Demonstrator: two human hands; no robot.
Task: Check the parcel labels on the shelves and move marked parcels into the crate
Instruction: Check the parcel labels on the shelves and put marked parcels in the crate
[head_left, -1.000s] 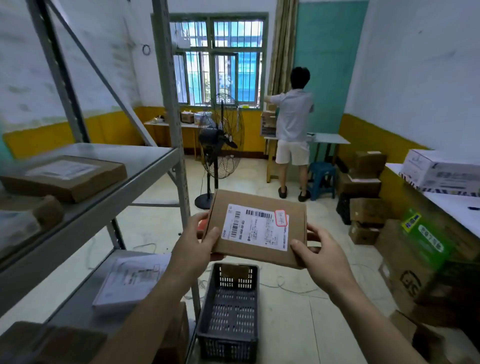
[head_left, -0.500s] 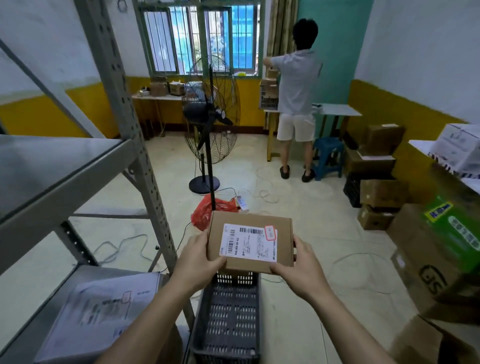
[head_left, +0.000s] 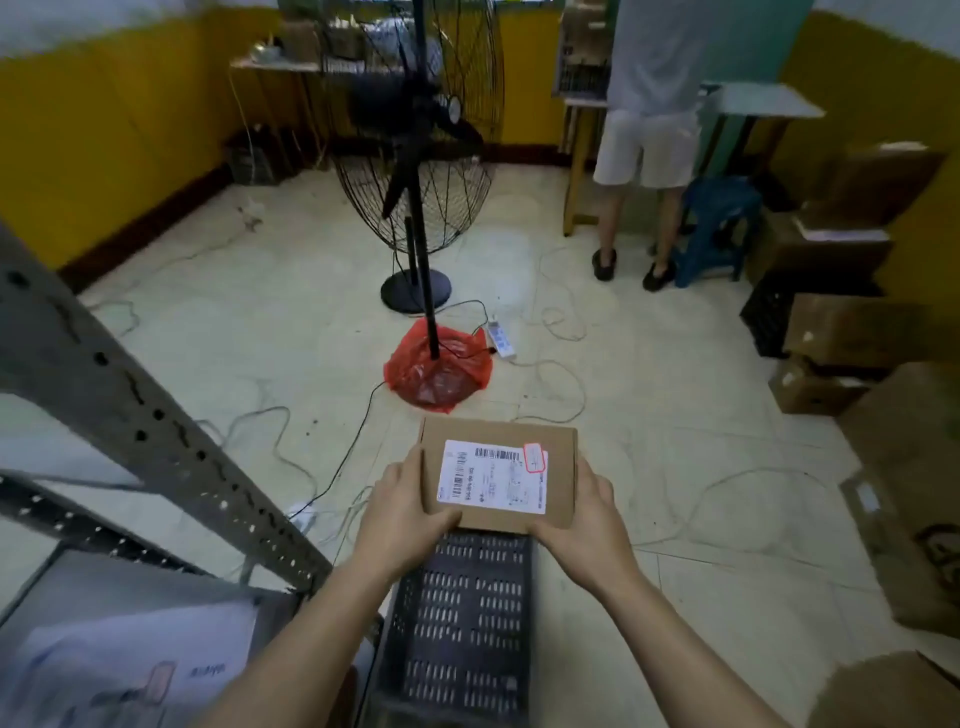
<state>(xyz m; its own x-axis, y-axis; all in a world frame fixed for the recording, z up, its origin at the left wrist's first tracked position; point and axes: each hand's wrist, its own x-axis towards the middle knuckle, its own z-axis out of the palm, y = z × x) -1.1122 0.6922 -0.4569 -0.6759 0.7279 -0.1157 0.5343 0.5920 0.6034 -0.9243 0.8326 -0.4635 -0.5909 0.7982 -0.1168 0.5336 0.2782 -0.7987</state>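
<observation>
Nearest the camera, low on the left, a white mailer (head_left: 130, 660) lies on the bottom board of the grey metal shelving (head_left: 156, 431), whose perforated upright slants across that side. Just right of it the dark slotted crate (head_left: 462, 618) stands on the pale tiled floor (head_left: 675, 467), its long axis running away from the viewer.

Above the crate's far end both hands hold the cardboard parcel (head_left: 558, 483) level, label (head_left: 493, 477) up. The left hand (head_left: 402, 512) grips the left edge, thumb curled over the near corner; the right hand (head_left: 584, 514) grips the right edge, fingers underneath. The parcel's long axis runs left to right — across the crate's. The barcode lies along the label's far edge, and a red-outlined mark (head_left: 535, 457) sits at its far right corner.

Beyond, loose cables trail over the floor to a power strip (head_left: 501, 340). A red plastic bag (head_left: 439, 371) wraps the foot of a black pole, with a pedestal fan (head_left: 415, 130) behind. Cardboard boxes (head_left: 852, 327) are stacked along the right wall beneath yellow paint. A person in white shorts (head_left: 644, 145) stands by a blue stool (head_left: 717, 223).

Compared with half a second ago, the view is tilted further down — the window has left the frame — and the parcel sits lower, close over the crate.
</observation>
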